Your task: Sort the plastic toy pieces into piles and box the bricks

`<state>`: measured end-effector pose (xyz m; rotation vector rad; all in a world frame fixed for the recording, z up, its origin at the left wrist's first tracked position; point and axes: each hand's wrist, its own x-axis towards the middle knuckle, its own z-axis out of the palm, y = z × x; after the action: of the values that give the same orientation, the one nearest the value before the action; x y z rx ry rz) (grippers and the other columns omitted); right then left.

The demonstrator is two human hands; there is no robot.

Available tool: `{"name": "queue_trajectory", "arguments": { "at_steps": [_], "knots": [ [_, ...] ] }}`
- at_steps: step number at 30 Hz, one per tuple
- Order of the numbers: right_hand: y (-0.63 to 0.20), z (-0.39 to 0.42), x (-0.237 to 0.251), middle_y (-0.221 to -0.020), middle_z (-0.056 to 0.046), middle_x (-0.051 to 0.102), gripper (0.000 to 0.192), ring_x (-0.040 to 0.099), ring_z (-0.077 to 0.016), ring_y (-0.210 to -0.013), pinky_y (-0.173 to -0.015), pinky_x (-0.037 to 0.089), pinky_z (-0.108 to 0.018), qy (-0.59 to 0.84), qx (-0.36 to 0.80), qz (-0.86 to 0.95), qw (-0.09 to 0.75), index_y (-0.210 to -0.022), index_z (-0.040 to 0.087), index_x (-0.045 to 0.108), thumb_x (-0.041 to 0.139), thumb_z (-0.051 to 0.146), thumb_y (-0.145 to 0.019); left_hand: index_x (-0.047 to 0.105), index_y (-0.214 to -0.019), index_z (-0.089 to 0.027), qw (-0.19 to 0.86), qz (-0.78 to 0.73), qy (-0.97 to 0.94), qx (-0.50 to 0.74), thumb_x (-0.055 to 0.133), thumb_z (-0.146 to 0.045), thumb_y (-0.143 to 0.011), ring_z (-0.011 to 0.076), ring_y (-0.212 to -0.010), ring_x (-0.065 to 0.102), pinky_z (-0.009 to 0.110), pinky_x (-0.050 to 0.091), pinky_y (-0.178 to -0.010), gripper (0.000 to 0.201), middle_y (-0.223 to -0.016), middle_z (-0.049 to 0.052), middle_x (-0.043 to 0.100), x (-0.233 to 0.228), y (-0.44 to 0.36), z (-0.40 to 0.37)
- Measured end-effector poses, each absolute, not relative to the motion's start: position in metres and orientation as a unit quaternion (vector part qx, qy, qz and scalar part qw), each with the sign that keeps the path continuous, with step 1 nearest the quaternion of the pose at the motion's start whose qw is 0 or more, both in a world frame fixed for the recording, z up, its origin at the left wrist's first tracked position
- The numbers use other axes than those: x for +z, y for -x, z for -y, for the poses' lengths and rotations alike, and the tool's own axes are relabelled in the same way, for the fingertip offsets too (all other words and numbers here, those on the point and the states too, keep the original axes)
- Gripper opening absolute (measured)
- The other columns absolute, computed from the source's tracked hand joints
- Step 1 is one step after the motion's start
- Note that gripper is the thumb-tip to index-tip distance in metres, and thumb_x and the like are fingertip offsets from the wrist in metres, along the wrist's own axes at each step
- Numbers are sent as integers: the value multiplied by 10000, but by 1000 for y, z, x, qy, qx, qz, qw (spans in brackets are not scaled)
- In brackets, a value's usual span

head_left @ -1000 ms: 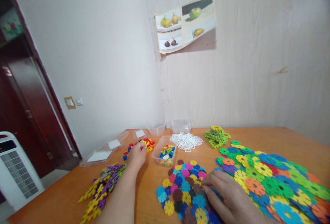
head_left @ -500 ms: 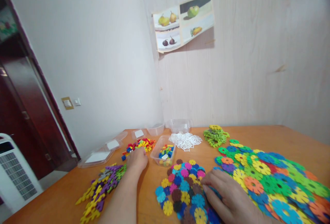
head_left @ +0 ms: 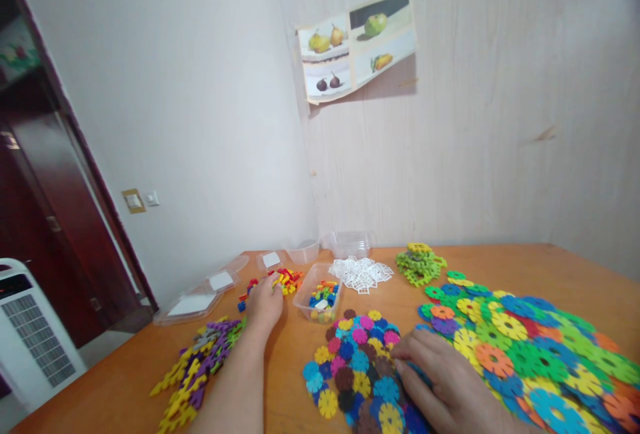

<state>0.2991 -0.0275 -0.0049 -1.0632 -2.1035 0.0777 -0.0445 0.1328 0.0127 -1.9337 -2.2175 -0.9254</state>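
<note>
My left hand reaches to a pile of small red, yellow and blue plastic building blocks. Its fingers are bent together at the pile's near edge; what they pinch is hidden. My right hand lies palm down, fingers stretched out, on the right side of a heap of small notched plastic discs in blue, brown, yellow and pink. Between the hands, a clear plastic tub contains several blue, green, orange and yellow blocks.
Larger notched discs spread over the table's right side. Purple and yellow interlocking pieces lie left of my forearm. White lattice pieces and green pieces sit farther back. Clear lids and stacked tubs line the wall side.
My left hand has shifted slightly up and turned, with its fingers showing more over the blocks. My right hand stays in place on the discs.
</note>
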Motion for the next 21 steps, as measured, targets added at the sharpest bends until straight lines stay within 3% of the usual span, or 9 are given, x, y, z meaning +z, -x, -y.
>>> {"name": "queue_trajectory", "arguments": {
  "at_steps": [3,6,9,12,15,18,21],
  "knots": [
    [-299,27,-5,-837,-49,662,217,637,-182,-780,-704,515,-301,420,29,825,378,-921,224,653,447,236,-986,554,-1394,-217,91,700,678,-206,437,-221,-918,292,-1396,405,461,283,-1162,491,-1498,103,502,6,37,-132],
    [-299,27,-6,-838,-48,662,226,637,-181,-782,-705,516,-301,422,31,826,374,-917,228,657,443,246,-988,470,-1468,-322,76,699,696,-146,450,-269,-923,362,-1486,219,619,187,-1159,548,-1587,48,381,1,28,-131],
    [-300,27,-8,-850,-50,662,225,636,-181,-787,-709,515,-301,425,38,824,372,-931,228,654,438,247,-991,486,-1447,-387,59,697,705,-120,438,-264,-925,380,-1500,162,683,113,-1140,539,-1583,9,390,-1,24,-129],
    [-300,27,-8,-862,-52,661,218,634,-183,-802,-715,511,-299,429,52,826,362,-936,229,651,441,252,-992,619,-1310,-381,67,694,707,-121,450,-259,-917,373,-1460,266,658,149,-1129,445,-1490,15,521,2,23,-127],
    [-300,28,-8,-875,-53,659,225,632,-186,-821,-728,509,-301,431,60,827,356,-945,233,651,433,259,-998,724,-1080,-322,94,682,714,-128,481,-293,-914,340,-1323,448,550,289,-1076,296,-1291,47,669,7,22,-124],
    [-301,28,-7,-880,-54,656,227,630,-186,-822,-735,511,-305,431,64,829,351,-952,231,650,430,262,-1000,739,-965,-283,112,673,719,-131,503,-316,-911,295,-1151,556,441,374,-985,244,-1133,66,714,12,23,-122],
    [-301,27,-7,-878,-56,652,231,627,-188,-823,-742,510,-309,432,64,829,350,-950,226,647,424,259,-1001,741,-942,-285,110,682,710,-137,516,-299,-905,275,-1086,575,395,392,-932,228,-1106,64,711,13,23,-121]
  ]
}}
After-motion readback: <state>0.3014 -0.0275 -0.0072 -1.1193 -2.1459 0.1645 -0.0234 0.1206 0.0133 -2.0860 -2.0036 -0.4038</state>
